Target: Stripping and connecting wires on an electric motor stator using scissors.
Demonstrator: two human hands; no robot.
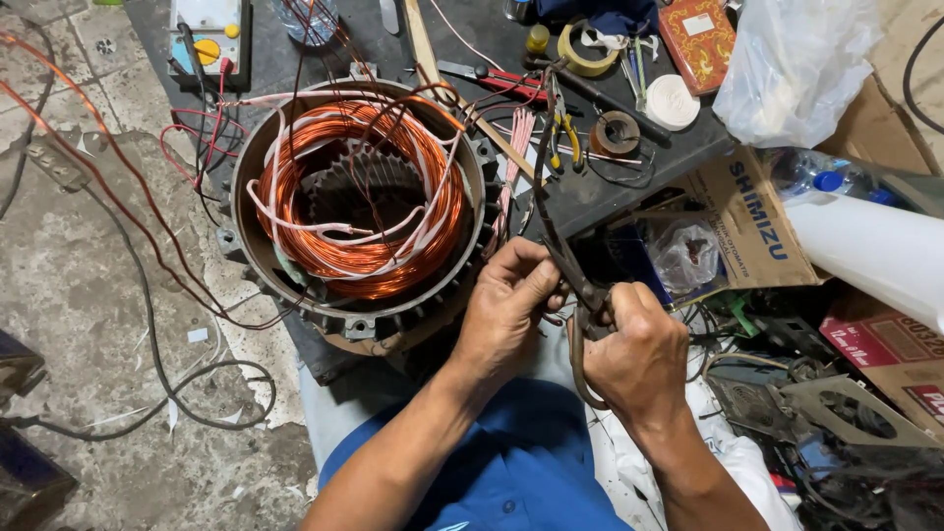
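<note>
Copper wire coils [362, 192] fill the round motor shell [258, 147] that sits on our dark work board [590, 192], with white sleeving threaded through the windings and thin red leads [128, 187] trailing off over the concrete floor [79, 295]. Behind the shell lie a meter with a yellow dial [206, 39], rolls of tape [587, 51], yellow-handled pliers [566, 133] and a clear plastic bag [796, 64]. To our right a cardboard box [752, 221], a water bottle [826, 177] and scattered scrap crowd the space close beside our hands.

Our right hand [639, 354] is closed round the handles of dark scissors [575, 275], whose long blades point up toward the shell. Our left hand [506, 305] is curled, thumb and fingers pinched together right against the scissor blades; what it pinches is too small for us to tell. Both hands hover just in front of the shell's near rim, above our blue lap.
</note>
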